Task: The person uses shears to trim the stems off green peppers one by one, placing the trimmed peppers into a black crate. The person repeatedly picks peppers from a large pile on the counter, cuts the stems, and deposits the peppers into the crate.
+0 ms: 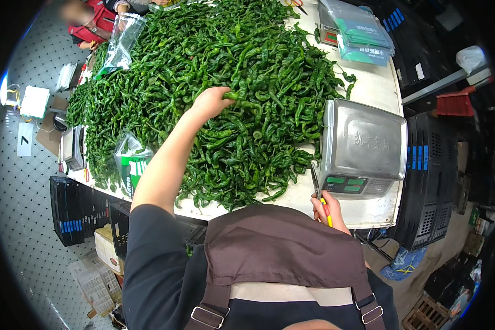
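A broad heap of wrinkled green peppers (268, 62) covers most of the white table (369, 214). My left hand (211, 102) reaches over the middle of the heap, its fingers closed on a green pepper (232, 95). At the table's near edge, my right hand (331, 208) grips scissors (325, 207) with red and yellow handles; their blades point away from me. Just beyond that hand stands a digital scale (367, 140) with a bare steel platform. A clear and green plastic bag (135, 159) lies on the peppers beside my left forearm.
A co-worker in a red vest (101, 20) stands at the far left, near an upright clear bag (121, 43). Printed bags (363, 35) lie over another scale at the far right. A third scale (73, 147) sits at the left edge. Black crates (427, 181) are stacked right of the table.
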Action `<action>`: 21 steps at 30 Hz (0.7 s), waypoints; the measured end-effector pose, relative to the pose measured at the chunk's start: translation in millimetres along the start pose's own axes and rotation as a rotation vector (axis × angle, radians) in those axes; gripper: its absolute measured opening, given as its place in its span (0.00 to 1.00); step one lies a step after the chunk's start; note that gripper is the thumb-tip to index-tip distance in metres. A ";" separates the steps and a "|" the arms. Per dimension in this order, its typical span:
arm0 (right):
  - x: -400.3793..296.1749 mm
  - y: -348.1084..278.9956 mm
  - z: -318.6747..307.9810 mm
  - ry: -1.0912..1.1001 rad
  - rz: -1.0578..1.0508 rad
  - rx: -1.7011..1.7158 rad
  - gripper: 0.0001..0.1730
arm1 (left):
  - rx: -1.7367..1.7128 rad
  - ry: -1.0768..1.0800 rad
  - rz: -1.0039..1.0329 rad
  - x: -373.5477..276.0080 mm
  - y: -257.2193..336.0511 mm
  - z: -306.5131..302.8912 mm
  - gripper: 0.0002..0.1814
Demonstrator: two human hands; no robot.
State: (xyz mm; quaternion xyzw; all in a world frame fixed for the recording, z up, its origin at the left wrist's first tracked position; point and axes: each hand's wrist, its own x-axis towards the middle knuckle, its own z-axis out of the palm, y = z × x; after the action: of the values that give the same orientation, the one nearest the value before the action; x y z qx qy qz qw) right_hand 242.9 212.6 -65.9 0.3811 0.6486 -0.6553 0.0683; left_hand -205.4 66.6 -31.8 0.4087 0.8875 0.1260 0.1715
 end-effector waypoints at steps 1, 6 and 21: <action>0.4 -1.3 0.6 -0.001 0.001 0.001 0.14 | -0.099 0.088 0.006 -18.5 -0.7 -3.1 0.21; 6.0 -11.4 4.9 -0.018 -0.077 -0.016 0.15 | -0.672 0.230 -0.101 -92.3 12.1 -2.6 0.12; 34.9 -136.9 67.9 -0.230 -0.662 -0.522 0.26 | -0.642 0.148 -0.103 -180.2 81.7 28.4 0.24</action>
State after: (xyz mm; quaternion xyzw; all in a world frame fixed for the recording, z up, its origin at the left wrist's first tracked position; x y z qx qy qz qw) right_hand 110.7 185.9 13.9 0.0473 0.8679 -0.4941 0.0205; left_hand -28.7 -17.8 8.4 0.2783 0.8321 0.4196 0.2327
